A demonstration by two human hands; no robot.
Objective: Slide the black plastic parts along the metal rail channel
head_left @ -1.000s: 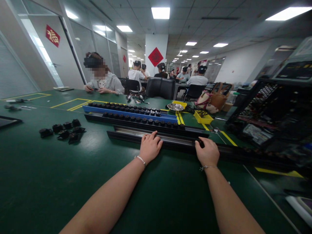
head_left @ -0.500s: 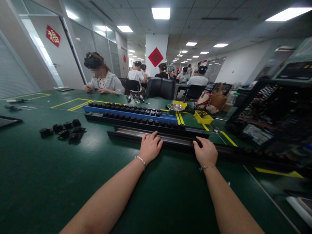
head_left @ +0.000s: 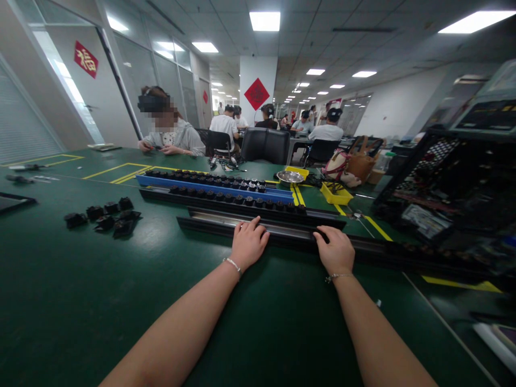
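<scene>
A long black rail (head_left: 213,222) with a shiny metallic groove runs across the green table in front of me. My left hand (head_left: 249,244) rests over its middle, fingers bent across the groove and thumb at the near side, holding the rail. Farther right, my right hand (head_left: 335,251) is curled over the same rail, thumb and fingers bent toward each other. Something dark shows between them, mostly hidden, and I cannot make out what it is. Between my hands the metallic groove is visible. Several small black parts (head_left: 105,222) lie loose on the table to the left.
Beyond lie a black rail (head_left: 161,196) and a blue rail (head_left: 193,185), both carrying rows of black parts. A metal bowl (head_left: 290,176) and a yellow tray (head_left: 336,194) stand behind. An open computer case (head_left: 423,188) is at right. A person (head_left: 171,137) sits across the table.
My right hand has slid slightly left along the rail, closer to my left hand. The left hand and the rails have stayed in place.
</scene>
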